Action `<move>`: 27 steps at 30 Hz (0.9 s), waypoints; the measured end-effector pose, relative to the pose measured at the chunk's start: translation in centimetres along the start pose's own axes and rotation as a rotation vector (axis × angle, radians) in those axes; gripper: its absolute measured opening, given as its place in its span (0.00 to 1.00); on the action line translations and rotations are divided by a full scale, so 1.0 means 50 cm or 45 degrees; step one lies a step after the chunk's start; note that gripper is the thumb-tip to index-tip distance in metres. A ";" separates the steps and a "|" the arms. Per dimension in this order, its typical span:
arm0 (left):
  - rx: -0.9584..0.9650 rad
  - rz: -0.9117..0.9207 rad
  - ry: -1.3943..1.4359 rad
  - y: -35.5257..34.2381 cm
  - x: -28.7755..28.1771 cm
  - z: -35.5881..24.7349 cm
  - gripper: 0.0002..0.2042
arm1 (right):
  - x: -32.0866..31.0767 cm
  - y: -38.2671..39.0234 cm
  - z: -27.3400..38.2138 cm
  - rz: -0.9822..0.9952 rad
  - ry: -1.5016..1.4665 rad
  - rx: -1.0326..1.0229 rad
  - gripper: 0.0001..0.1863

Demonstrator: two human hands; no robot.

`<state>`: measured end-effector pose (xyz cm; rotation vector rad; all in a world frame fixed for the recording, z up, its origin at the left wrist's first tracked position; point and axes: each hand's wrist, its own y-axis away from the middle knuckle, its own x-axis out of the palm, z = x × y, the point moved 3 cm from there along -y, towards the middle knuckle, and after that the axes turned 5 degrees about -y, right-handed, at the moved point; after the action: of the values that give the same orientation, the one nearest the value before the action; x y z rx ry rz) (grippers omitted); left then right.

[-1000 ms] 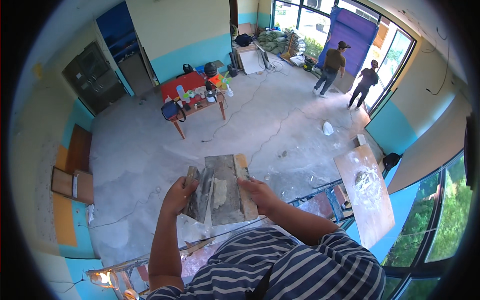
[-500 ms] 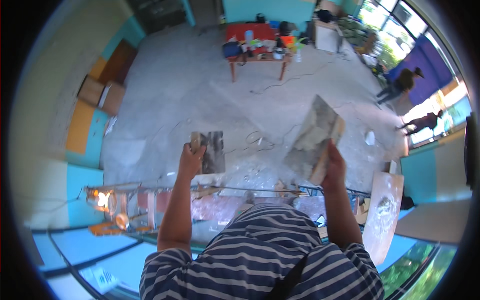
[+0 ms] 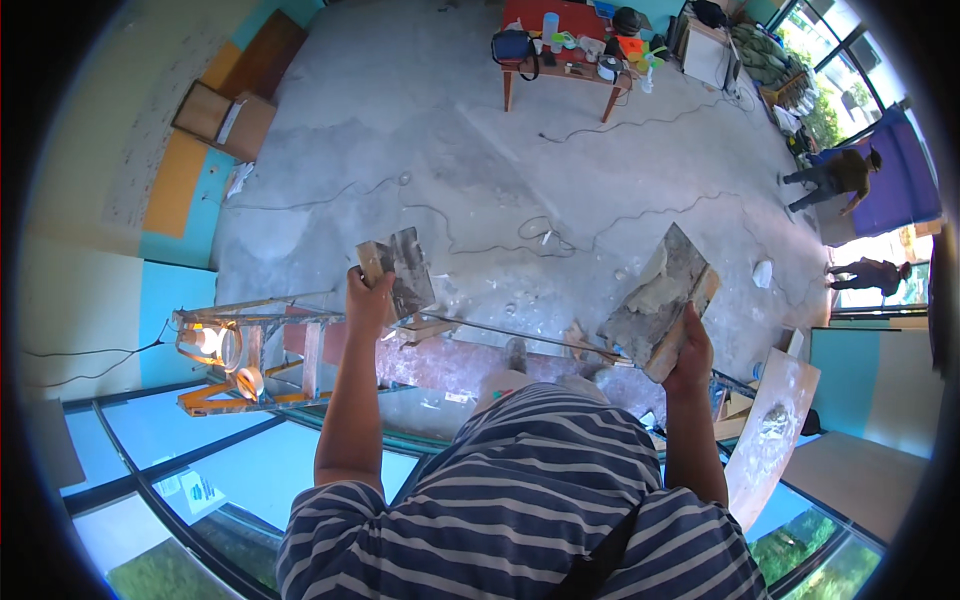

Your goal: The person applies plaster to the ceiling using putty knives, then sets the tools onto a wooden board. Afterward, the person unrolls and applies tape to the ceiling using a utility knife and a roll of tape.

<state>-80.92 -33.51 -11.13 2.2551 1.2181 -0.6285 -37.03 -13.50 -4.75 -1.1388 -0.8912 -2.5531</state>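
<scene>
My left hand (image 3: 368, 303) is closed round the pale wooden grip of a plastering trowel (image 3: 410, 274). Its flat grey blade is smeared and held out to the right of the fingers. In my right hand (image 3: 692, 358) is a larger plaster hawk (image 3: 645, 310), a flat plate tilted up, with a pale wooden piece along the side I grip. Grey wet-looking plaster (image 3: 652, 288) covers part of its face. Trowel and hawk are well apart, both out in front of my body. The fingertips behind the hawk are hidden.
I am up on a scaffold plank (image 3: 450, 365) above a concrete floor (image 3: 480, 170) crossed by cables. A lit lamp (image 3: 207, 341) is at the left, and a plaster-stained board (image 3: 772, 430) leans at the right. A cluttered red table (image 3: 530, 75) and two people (image 3: 842, 180) are farther off.
My view has tilted and shifted, so the table now appears higher and farther right. The trowel has turned slightly; the hawk sits farther right and lower in view. Both stay held.
</scene>
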 end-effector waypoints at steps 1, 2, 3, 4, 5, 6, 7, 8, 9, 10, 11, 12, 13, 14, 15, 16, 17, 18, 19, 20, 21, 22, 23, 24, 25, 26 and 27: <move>-0.026 0.021 0.001 0.010 0.003 -0.008 0.22 | -0.001 0.000 -0.002 -0.001 0.000 -0.014 0.26; -0.014 0.030 0.008 0.015 0.011 -0.002 0.22 | -0.007 -0.004 -0.007 -0.016 0.025 -0.019 0.26; 0.066 0.054 0.029 0.020 0.023 0.006 0.21 | -0.011 -0.006 -0.011 -0.031 0.049 -0.025 0.26; 0.148 0.075 0.052 0.025 0.032 0.006 0.20 | -0.006 -0.008 -0.015 -0.027 0.047 -0.044 0.26; 0.132 0.157 0.165 0.046 0.053 -0.027 0.18 | -0.004 -0.010 -0.020 -0.045 0.044 -0.052 0.26; 0.154 0.176 0.173 0.069 0.074 -0.066 0.18 | -0.006 -0.014 -0.022 -0.061 0.040 -0.059 0.26; 0.192 0.249 0.298 0.098 0.092 -0.107 0.18 | -0.016 -0.021 -0.025 -0.091 0.064 -0.060 0.26; 0.228 0.318 0.425 0.127 0.111 -0.145 0.18 | -0.016 -0.026 -0.025 -0.083 0.061 -0.077 0.26; 0.245 0.318 0.431 0.152 0.132 -0.171 0.18 | -0.017 -0.031 -0.024 -0.074 0.049 -0.087 0.27; 0.339 0.343 0.489 0.178 0.156 -0.199 0.17 | -0.019 -0.037 -0.022 -0.065 0.036 -0.098 0.27; 0.431 0.364 0.540 0.208 0.172 -0.230 0.17 | -0.021 -0.044 -0.022 -0.052 0.019 -0.099 0.26; 0.465 0.430 0.553 0.255 0.172 -0.294 0.15 | -0.017 -0.036 -0.012 -0.046 0.018 -0.140 0.26; 0.626 0.400 0.493 0.264 0.189 -0.282 0.12 | -0.007 -0.037 -0.015 -0.042 -0.007 -0.142 0.26; 0.701 0.501 0.399 0.291 0.195 -0.318 0.12 | -0.008 -0.039 -0.011 -0.052 -0.033 -0.155 0.27; 0.791 0.523 0.363 0.321 0.195 -0.355 0.12 | -0.007 -0.040 -0.007 -0.046 -0.043 -0.178 0.27; 0.881 0.537 0.329 0.347 0.194 -0.389 0.13 | -0.007 -0.041 -0.006 -0.032 -0.081 -0.177 0.26; 0.907 0.538 0.334 0.352 0.204 -0.396 0.13 | -0.005 -0.040 -0.002 -0.017 -0.118 -0.178 0.26; 1.173 0.457 0.290 0.363 0.211 -0.408 0.14 | -0.002 -0.038 0.006 -0.005 -0.122 -0.202 0.26; 1.434 0.368 0.243 0.375 0.218 -0.415 0.15 | -0.002 -0.035 0.012 -0.028 -0.108 -0.198 0.26; 1.461 0.369 0.252 0.375 0.222 -0.417 0.15 | 0.001 -0.034 0.020 -0.050 -0.095 -0.200 0.26; 1.488 0.402 0.150 0.371 0.224 -0.414 0.16 | 0.004 -0.027 0.028 -0.063 -0.099 -0.205 0.24; 1.505 0.438 0.046 0.367 0.228 -0.409 0.17 | 0.004 -0.026 0.035 -0.061 -0.103 -0.225 0.24; 1.512 0.407 0.017 0.368 0.229 -0.409 0.18 | 0.003 -0.020 0.041 -0.049 -0.117 -0.237 0.24; 1.521 0.411 0.022 0.363 0.229 -0.401 0.18 | 0.002 -0.015 0.048 -0.037 -0.131 -0.246 0.23; 1.456 0.458 -0.078 0.348 0.233 -0.386 0.18 | 0.004 -0.012 0.057 -0.035 -0.133 -0.253 0.23; 1.385 0.503 -0.181 0.329 0.235 -0.369 0.17 | 0.011 -0.010 0.065 0.009 -0.150 -0.275 0.23; 1.414 0.465 -0.241 0.311 0.239 -0.354 0.14 | 0.018 -0.007 0.073 0.054 -0.167 -0.294 0.22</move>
<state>-58.92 -22.49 -1.53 3.0352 0.2974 -1.5857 -35.57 -10.96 -2.35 -1.3876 -0.6019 -2.6234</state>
